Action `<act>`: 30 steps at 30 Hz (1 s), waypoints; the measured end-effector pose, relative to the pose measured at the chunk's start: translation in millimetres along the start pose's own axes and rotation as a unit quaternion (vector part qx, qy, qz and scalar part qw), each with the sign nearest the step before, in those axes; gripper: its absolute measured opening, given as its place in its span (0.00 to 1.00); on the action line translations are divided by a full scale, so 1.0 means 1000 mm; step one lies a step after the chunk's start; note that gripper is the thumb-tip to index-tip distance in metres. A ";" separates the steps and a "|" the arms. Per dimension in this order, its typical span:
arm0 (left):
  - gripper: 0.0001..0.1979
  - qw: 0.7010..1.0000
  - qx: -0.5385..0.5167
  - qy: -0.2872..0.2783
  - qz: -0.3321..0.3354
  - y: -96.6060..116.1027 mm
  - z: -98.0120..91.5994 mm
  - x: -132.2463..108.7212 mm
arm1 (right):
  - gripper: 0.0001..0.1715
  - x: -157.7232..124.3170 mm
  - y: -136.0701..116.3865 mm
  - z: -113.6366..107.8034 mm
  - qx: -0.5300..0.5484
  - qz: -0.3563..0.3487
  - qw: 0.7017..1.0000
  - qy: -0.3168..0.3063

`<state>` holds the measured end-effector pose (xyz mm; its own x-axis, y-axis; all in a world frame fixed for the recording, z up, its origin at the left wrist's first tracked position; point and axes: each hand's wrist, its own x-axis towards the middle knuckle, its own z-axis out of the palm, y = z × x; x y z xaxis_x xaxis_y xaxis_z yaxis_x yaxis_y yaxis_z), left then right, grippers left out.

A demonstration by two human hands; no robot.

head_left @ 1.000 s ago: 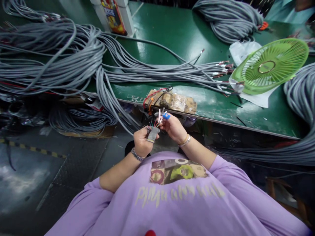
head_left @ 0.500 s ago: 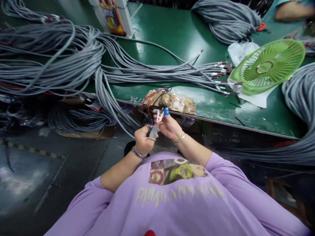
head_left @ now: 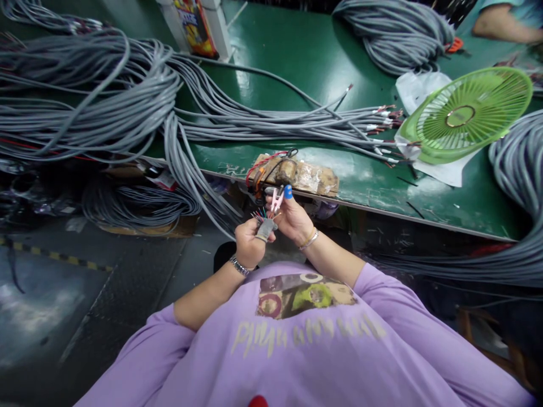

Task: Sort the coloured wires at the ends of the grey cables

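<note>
Below the front edge of the green bench [head_left: 288, 39], between the person's two hands, is a fan of coloured wires [head_left: 262, 213]. The left hand [head_left: 249, 244] is closed around the base of the fan, its thumb in a grey fabric cover [head_left: 266, 229] pressing from above. The right hand [head_left: 297, 221] pinches a pink clip-like piece [head_left: 277, 200] with curled fingers; a blue cover [head_left: 288, 192] caps the thumb. Whether the piece touches a wire cannot be told.

Handling: the wires are probably light, thin and flexible, liable to splay or bend when pushed. Grip them at the base, where they are gathered; separate single strands near their tips. Avoid sharp folding, as fine conductors may break. The pink piece is likely light and rigid; hold it by its near end.

Orientation: the wire tips point away from the body, toward the bench, spreading to both sides. The fan's long axis runs from the left fist toward the bench edge. The pink piece's prongs also point away from the body.
</note>
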<state>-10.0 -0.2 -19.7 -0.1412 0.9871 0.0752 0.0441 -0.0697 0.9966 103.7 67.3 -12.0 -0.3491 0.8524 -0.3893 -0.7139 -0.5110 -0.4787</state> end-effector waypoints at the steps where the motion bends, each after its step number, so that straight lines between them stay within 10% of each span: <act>1: 0.12 1.000 -0.003 0.001 0.001 0.001 0.000 0.000 | 0.24 -0.001 0.001 0.000 0.001 0.000 1.000 -0.007; 17: 0.09 0.998 0.036 -0.018 0.055 -0.010 -0.018 -0.015 | 0.34 -0.017 -0.011 -0.032 -0.180 0.103 0.969 -0.137; 30: 0.17 0.970 0.041 -0.202 -0.128 0.004 -0.008 -0.005 | 0.18 -0.032 -0.009 -0.026 -0.392 -0.096 0.906 -0.123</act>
<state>-17.1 -6.1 -15.6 0.2397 0.9477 -0.2109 0.1395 0.1813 0.9735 137.0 42.0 -15.3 -0.4579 0.8835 -0.0982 -0.1578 -0.1895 -0.9691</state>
